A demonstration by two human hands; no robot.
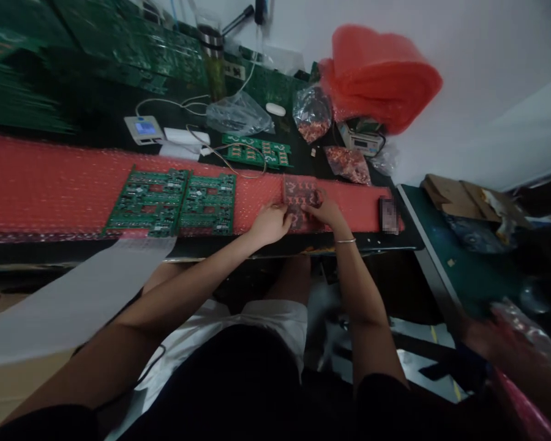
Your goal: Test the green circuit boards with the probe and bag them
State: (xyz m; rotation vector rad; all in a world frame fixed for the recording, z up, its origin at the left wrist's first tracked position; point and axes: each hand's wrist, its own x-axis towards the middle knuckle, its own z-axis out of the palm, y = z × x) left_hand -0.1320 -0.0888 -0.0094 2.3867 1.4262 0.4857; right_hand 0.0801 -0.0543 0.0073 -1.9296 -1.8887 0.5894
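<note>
In the head view a brownish flat board (299,187) with rows of pale shapes lies on a long strip of pink bubble wrap (261,190). It may be a circuit board under a layer of wrap; I cannot tell. My left hand (272,224) closes on its lower left edge with curled fingers. On the right side of it, my right hand (329,212), a bangle at its wrist, grips with thumb and fingers. To the left lie two green circuit boards, a larger one (149,199) and a smaller one (207,202), side by side on the bubble wrap.
Behind the strip are another green board (257,152), a cable, a small device with a lit screen (144,128), bags of copper-coloured parts (313,122) and a red bubble-wrap roll (381,73). A phone-like object (389,214) lies rightward. Another person's blurred arm (500,349) shows lower right.
</note>
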